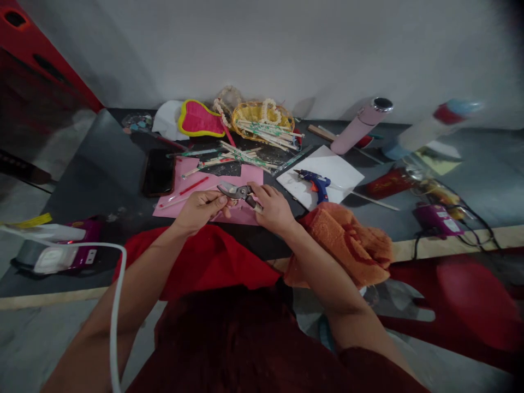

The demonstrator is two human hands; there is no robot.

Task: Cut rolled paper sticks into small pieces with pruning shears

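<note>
My right hand (pixel 273 210) is closed round the handles of metal pruning shears (pixel 235 191), whose blades point left. Just left of the blades, my left hand (pixel 200 210) has its thumb and fingers pinched together; what it holds is too small to make out. Both hands are over a pink sheet (pixel 188 170), on which a red stick (pixel 194 185) lies. Behind them is a loose pile of thin pale sticks with green and red marks (pixel 249 155). More such sticks rest against a yellow woven basket (pixel 241 112).
A black phone (pixel 159 172) lies left. A blue glue gun (pixel 321 185) rests on a white tile (pixel 350 169). Further right stand a pink flask (pixel 356 131) and a bottle (pixel 421 131). An orange cloth (pixel 347 240) bunches at the table's front edge. A white cable (pixel 117 305) hangs before my left arm.
</note>
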